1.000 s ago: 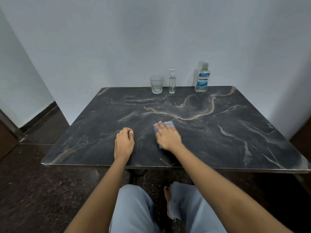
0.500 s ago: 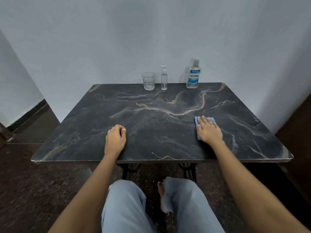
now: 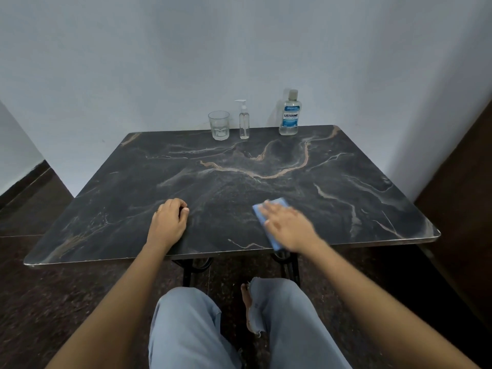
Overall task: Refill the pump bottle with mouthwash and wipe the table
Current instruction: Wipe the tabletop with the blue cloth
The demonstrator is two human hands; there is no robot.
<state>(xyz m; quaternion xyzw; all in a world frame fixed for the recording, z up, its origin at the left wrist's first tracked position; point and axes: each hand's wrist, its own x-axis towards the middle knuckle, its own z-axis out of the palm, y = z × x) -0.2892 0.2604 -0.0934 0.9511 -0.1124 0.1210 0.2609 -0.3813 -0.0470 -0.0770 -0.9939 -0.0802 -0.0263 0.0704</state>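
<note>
A dark marble table (image 3: pixel 346 187) fills the middle of the view. My right hand (image 3: pixel 288 226) lies flat on a blue cloth (image 3: pixel 277 202), pressing it onto the table near the front edge, right of centre; the hand is motion-blurred. My left hand (image 3: pixel 169 222) rests on the table as a loose fist, holding nothing. At the back edge stand a clear pump bottle (image 3: pixel 244 121) and, to its right, a capped Listerine mouthwash bottle (image 3: pixel 290 114).
An empty drinking glass (image 3: pixel 218 125) stands left of the pump bottle. White walls close in behind and to the right of the table. My knees in light jeans and a bare foot are below the front edge, over dark floor.
My right hand slid the blue cloth from centre to the right, then back left and nearer the front edge. The left fist stayed put. The camera view shifted.
</note>
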